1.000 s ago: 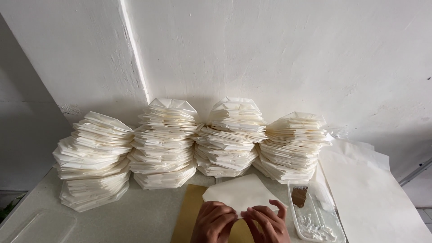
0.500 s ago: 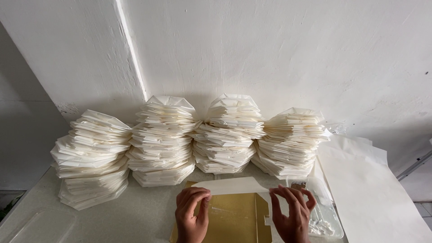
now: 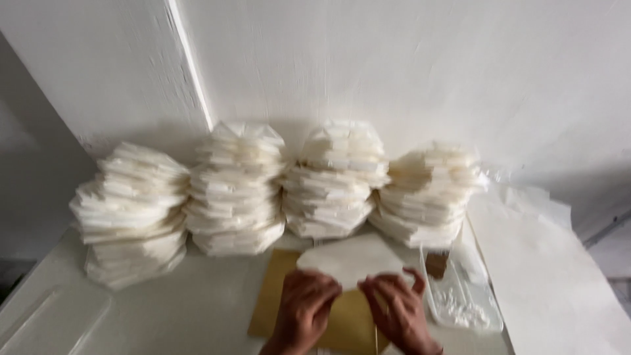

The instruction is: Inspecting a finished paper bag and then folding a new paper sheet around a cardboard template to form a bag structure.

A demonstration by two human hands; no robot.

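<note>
We record the scene from the largest item down. A white tabletop [image 3: 197,315] runs under and around both sets of fingers, reaching far out to their left. Beyond the fingertips, against the white wall [image 3: 394,66], stand four tall stacks of folded white paper pieces [image 3: 282,187], side by side and touching or nearly so; they sit well past the fingers, up the frame. To the right of the right fingers lies a large loose sheet of white paper [image 3: 545,276] on the table. Directly beneath both hands lies a flat tan cardboard sheet [image 3: 276,296], showing to the left of the left fingers and between the two wrists. Just right of the right fingers rests a clear plastic tray [image 3: 463,302] with white bits in it and a small brown block [image 3: 436,264] at its far end.

The folded white paper piece [image 3: 351,260], flat with angled corners, lies just ahead of the fingertips, over the cardboard. Our left hand [image 3: 305,309] curls its fingers onto the near left edge; our right hand [image 3: 397,309] does likewise on the near right edge. The frame is motion-blurred, so we read both as pinching the paper, fingers narrow, though the exact grip is probably not certain. The hands are near each other, not touching.
</note>
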